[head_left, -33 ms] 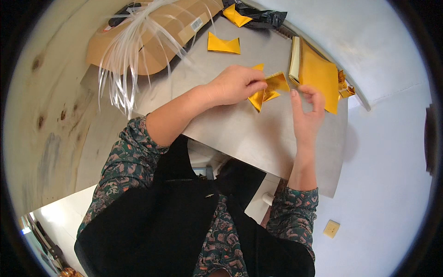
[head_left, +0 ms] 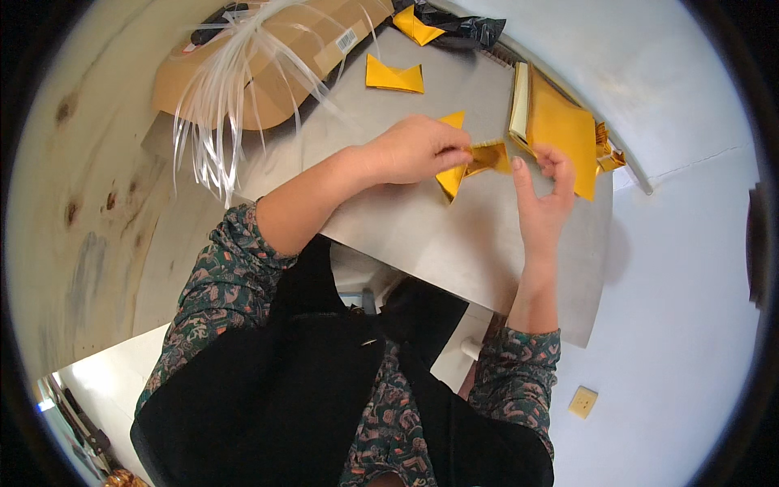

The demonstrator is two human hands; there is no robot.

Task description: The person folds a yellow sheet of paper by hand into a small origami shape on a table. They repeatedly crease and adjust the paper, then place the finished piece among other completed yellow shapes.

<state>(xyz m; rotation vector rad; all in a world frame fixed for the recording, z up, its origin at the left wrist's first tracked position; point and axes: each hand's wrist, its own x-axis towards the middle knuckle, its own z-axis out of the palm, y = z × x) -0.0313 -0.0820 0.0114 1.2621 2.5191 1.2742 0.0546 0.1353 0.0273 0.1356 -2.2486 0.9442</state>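
Note:
My left hand [head_left: 414, 152] is closed, its thumb and fingers pinching one end of a folded gold foil paper [head_left: 489, 157]. That paper sticks out to the right, toward my other hand. Partly hidden by my left hand is another folded gold piece [head_left: 452, 180] with pointed ends; whether it is joined to the held paper I cannot tell. My right hand [head_left: 550, 191] is raised just right of the held paper, thumb and curled fingers apart, with nothing visible between them. Behind it lies a stack of gold foil sheets [head_left: 561, 122].
Two finished-looking gold folded pieces, one lying flat [head_left: 394, 77] and one farther back [head_left: 416, 28], sit beyond my hands. A cardboard box [head_left: 300, 40] with white plastic strips [head_left: 219, 122] stands at the left. Black plastic [head_left: 471, 31] lies at the back, and a white wall [head_left: 673, 268] borders the right.
The free end of the held gold paper has tipped down slightly. My right hand has shifted slightly, its fingers a little farther from the paper.

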